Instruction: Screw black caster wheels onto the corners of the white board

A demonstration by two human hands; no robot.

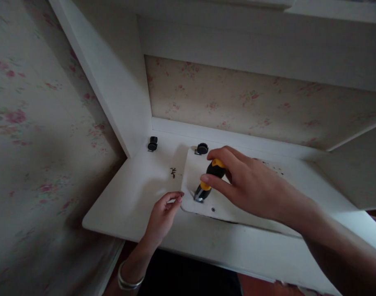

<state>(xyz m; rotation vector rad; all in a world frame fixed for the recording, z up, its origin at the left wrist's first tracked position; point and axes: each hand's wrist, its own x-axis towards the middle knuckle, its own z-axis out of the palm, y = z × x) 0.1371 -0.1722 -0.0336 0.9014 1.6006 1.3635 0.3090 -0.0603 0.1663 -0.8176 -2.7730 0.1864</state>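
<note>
Nearest to us, dark clothing (190, 273) shows below the table (135, 189), and our left wrist wears a silver bracelet (129, 283). Our left hand (162, 217) reaches over the table's near edge to the near left corner of a white panel (192, 170) lying flat on the table; its thumb and forefinger are drawn together there, and we cannot tell whether something tiny sits between them. Just inside the panel's near edge is a small round grey piece (213, 209). To its left, by the panel's near left corner, a metal plate (199, 200) lies below a tilted screwdriver (216, 168). Our right hand (252, 187) comes in from the right, its fingers wrapped around the yellow-and-black handle. Left of the panel, a little pile of dark screws (173, 172) rests on the table. Behind the right hand, small dark bits (275, 167) lie scattered. Farther off, one black caster (202, 148) is at the panel's far left corner, another caster (153, 144) stands near the table's far edge, by a white upright board (114, 82), and floral wallpaper (224, 98) covers the wall behind.
</note>
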